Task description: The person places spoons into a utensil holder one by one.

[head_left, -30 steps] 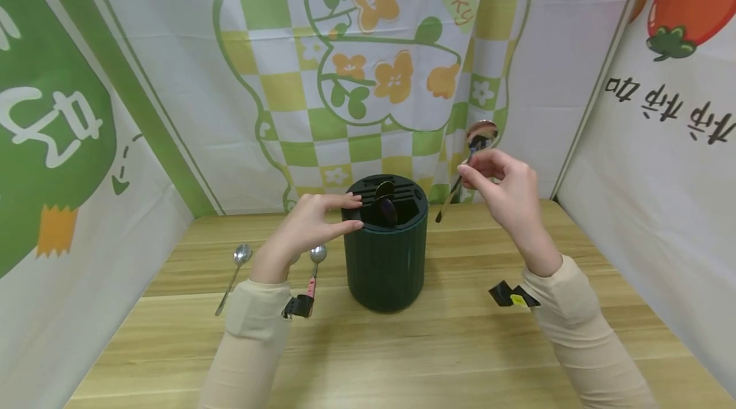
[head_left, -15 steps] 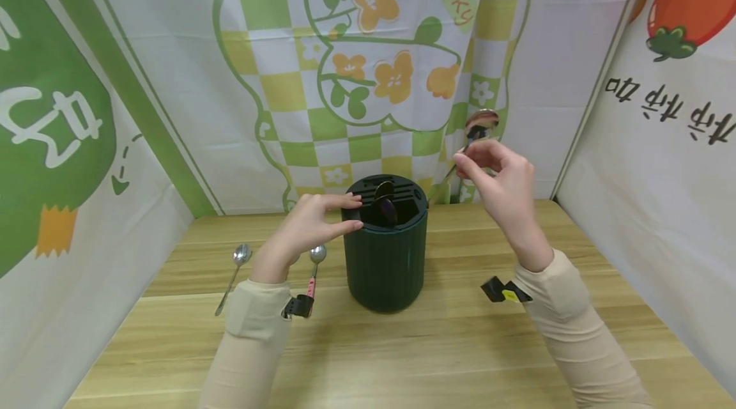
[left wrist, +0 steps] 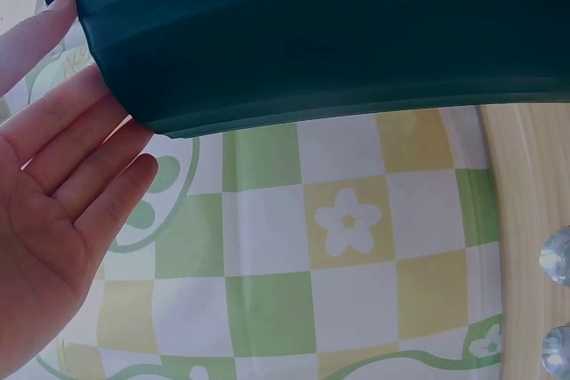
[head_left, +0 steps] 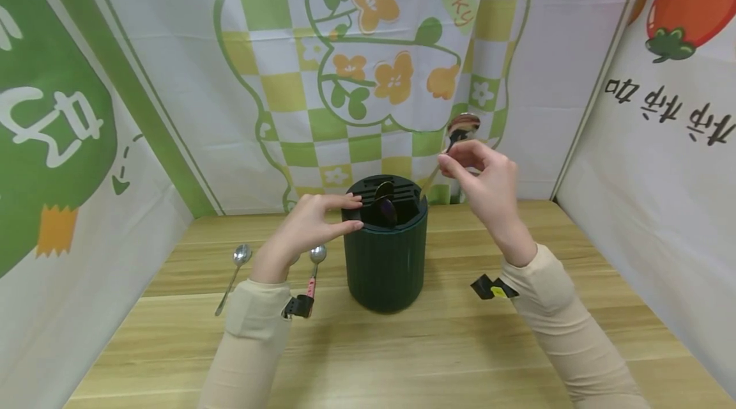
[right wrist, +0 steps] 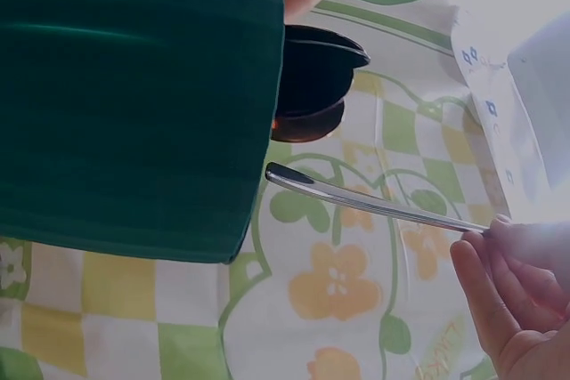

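A dark green ribbed utensil holder (head_left: 384,268) with a slotted black top stands on the table. Two dark spoons (head_left: 388,211) stick up from its opening. My left hand (head_left: 310,220) rests on the holder's left rim, its fingers (left wrist: 89,171) fairly straight. My right hand (head_left: 485,182) pinches a shiny spoon (head_left: 463,124) between thumb and fingers, bowl upward. Its slim handle (right wrist: 374,204) slants down to the left, its tip at the holder's right rim. Whether tip and rim touch, I cannot tell. The right wrist view leaves the bowl out of frame.
A metal spoon (head_left: 234,271) lies on the wooden table (head_left: 368,358) at the left. Beside the left forearm lies a spoon with a pink handle (head_left: 313,275), and the bowl of another is partly hidden there. Printed cloth (head_left: 287,92) hangs behind and at both sides.
My right hand has moved left with the spoon, and the handle tip has come from beside the holder to its right rim. The left hand has stayed in place.
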### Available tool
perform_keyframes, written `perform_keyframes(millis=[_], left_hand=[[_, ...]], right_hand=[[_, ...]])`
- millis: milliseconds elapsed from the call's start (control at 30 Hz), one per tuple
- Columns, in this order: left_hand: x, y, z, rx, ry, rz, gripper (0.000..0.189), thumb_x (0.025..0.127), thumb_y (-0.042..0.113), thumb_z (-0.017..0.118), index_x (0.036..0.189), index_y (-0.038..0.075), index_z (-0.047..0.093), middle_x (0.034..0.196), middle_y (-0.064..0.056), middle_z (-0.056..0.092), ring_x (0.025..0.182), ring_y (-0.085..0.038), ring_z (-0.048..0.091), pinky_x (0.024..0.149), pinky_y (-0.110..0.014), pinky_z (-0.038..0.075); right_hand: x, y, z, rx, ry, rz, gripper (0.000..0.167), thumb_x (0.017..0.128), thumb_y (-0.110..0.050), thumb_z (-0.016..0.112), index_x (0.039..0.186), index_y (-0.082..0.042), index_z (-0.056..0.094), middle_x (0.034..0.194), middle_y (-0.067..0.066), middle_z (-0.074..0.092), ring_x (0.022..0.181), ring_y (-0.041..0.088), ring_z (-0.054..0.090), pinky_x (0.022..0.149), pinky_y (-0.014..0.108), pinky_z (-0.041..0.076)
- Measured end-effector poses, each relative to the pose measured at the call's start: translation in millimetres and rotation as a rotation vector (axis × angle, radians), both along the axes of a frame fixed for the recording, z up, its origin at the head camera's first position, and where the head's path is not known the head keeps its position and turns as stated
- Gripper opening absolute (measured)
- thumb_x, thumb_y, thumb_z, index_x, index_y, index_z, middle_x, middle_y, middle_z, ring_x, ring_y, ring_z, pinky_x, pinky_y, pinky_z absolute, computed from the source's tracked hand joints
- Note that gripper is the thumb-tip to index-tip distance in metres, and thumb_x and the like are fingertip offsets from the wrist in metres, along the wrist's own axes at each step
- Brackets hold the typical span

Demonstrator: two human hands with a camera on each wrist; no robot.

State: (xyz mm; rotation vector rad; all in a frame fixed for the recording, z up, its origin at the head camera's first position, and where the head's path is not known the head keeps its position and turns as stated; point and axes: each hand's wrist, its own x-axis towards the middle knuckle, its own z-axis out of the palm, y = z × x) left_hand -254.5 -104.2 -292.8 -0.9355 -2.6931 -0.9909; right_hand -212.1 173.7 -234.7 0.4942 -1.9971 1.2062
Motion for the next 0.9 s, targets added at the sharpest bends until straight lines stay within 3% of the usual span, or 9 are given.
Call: perform_keyframes(millis=[167, 367, 567, 900], left_hand=[[-0.5, 0.6, -0.3, -0.003, 0.008, -0.001, 0.043, 0.086, 0.037, 0.069, 0.123, 0.015, 0.065, 0.132, 0.004, 0.059, 0.13, -0.02, 0.048, 0.102, -0.043, 0.042], [0.1, 0.3, 0.1, -0.006, 0.02, 0.0, 0.043, 0.086, 0.037, 0.069, 0.123, 0.015, 0.066, 0.131, 0.004, 0.059, 0.129, -0.02, 0.049, 0.102, -0.042, 0.042], [0.2, 0.1, -0.6, -0.002, 0.03, -0.006, 0.044, 0.086, 0.038, 0.069, 0.123, 0.015, 0.065, 0.132, 0.004, 0.059, 0.129, -0.02, 0.048, 0.1, -0.041, 0.044], [-0.8, -0.6, -0.7, -0.006, 0.027, 0.0, 0.043, 0.086, 0.037, 0.069, 0.123, 0.015, 0.065, 0.131, 0.004, 0.059, 0.129, -0.02, 0.048, 0.098, -0.04, 0.044]], right_hand=[[1.4, -8, 1.2, 0.012, 0.005, 0.016, 0.013, 0.085, -0.004, 0.07, 0.089, 0.008, 0.067, 0.084, 0.021, 0.07, 0.07, 0.008, 0.067, 0.068, 0.017, 0.054], [-10.5, -11, -8.6, 0.03, 0.013, 0.028, 0.012, 0.084, -0.004, 0.07, 0.089, 0.007, 0.067, 0.084, 0.019, 0.071, 0.073, 0.028, 0.069, 0.066, 0.018, 0.054], [-31.7, -6, -25.2, 0.025, 0.02, 0.037, 0.013, 0.083, -0.012, 0.073, 0.089, -0.001, 0.069, 0.086, 0.011, 0.072, 0.074, 0.02, 0.069, 0.067, 0.018, 0.054], [-37.0, -8, -29.7, 0.07, 0.043, 0.034, 0.015, 0.082, -0.017, 0.075, 0.089, -0.005, 0.07, 0.087, 0.005, 0.073, 0.076, 0.013, 0.069, 0.068, 0.021, 0.055]])
